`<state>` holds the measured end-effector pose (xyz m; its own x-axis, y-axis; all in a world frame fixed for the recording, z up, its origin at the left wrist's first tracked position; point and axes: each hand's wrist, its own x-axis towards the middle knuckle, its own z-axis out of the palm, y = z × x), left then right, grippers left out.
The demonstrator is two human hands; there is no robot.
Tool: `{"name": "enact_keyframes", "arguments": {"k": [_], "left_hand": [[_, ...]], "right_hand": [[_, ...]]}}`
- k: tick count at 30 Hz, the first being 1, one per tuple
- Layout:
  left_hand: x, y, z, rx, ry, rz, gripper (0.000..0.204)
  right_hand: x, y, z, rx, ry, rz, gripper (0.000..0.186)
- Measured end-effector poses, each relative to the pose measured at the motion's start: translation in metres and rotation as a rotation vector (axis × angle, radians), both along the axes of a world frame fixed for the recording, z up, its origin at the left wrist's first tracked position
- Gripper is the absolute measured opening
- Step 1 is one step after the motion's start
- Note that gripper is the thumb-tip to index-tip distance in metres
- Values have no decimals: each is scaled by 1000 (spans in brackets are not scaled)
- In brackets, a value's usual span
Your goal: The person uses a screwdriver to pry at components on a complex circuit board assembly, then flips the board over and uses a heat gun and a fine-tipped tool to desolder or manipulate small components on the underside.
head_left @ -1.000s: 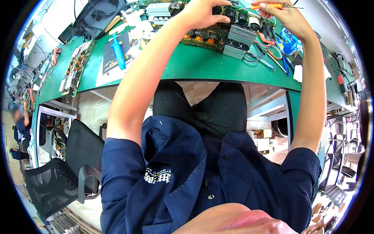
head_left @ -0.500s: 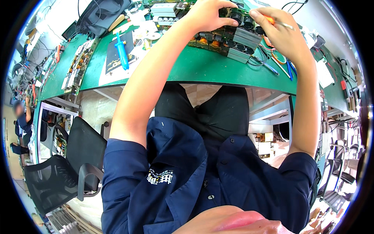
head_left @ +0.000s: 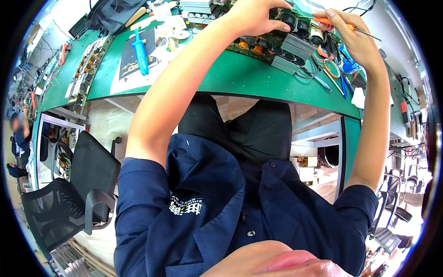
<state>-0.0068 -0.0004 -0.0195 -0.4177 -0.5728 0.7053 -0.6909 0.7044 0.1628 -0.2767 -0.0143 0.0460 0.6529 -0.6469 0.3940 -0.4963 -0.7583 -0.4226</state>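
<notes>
My left hand (head_left: 256, 17) rests on a circuit board (head_left: 302, 44) at the far edge of view. Its thumb and fingers close around the board's near part, beside round black capacitors (head_left: 289, 19). Some of its fingers are cut off by the top edge. To the right, my right hand (head_left: 353, 34) is closed around a screwdriver (head_left: 334, 21) with an orange handle. The thin metal shaft points right, away from the board. Below, a second board (head_left: 258, 48) with orange coils and grey heat sinks lies on the green bench (head_left: 203, 87).
A blue desoldering pump (head_left: 140, 54) lies on a black booklet at the left. Further left is a row of circuit boards (head_left: 87, 69). Cables and pens (head_left: 344, 85) lie by my right forearm. A black chair (head_left: 94, 166) stands at left, and a person (head_left: 19, 134) is far left.
My right hand has moved right, off the capacitors, carrying the screwdriver. A blue packet now shows beside it. My left hand stays on the board; the view has shifted slightly.
</notes>
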Motion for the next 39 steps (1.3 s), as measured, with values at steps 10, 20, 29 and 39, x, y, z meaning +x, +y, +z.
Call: {"name": "enact_keyframes", "arguments": {"k": [10, 20, 29, 39], "left_hand": [[0, 4, -1, -17, 15, -19, 49], [4, 2, -1, -53, -10, -7, 50], [0, -1, 0, -60, 34, -70, 47], [-2, 12, -3, -98, 43, -44, 44]], "right_hand": [[-8, -17, 3, 111, -43, 29, 44], [1, -6, -3, 109, -73, 13, 43], [35, 56, -40, -456, -152, -73, 21], [21, 43, -34, -62, -250, -93, 26]]}}
